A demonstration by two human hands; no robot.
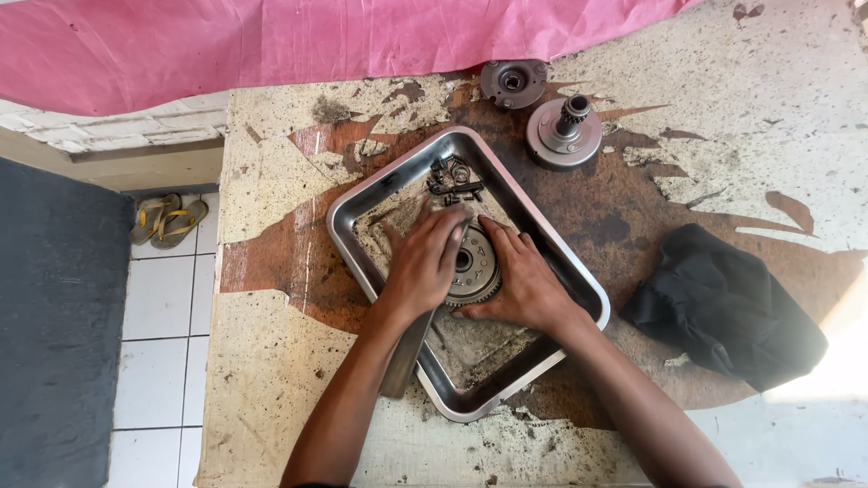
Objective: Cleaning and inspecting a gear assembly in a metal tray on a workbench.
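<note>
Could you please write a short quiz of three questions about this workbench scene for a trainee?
1. True or false: both hands (left, right) rest on the round toothed part inside the metal tray.
2. What lies on the table right of the tray? A) black cloth B) hammer C) bottle
3. How many round metal parts lie beyond the tray?

Key: 1 true; 2 A; 3 two.

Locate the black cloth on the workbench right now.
In the head view the black cloth lies crumpled on the right side of the workbench, just right of the metal tray, apart from both hands.
</note>
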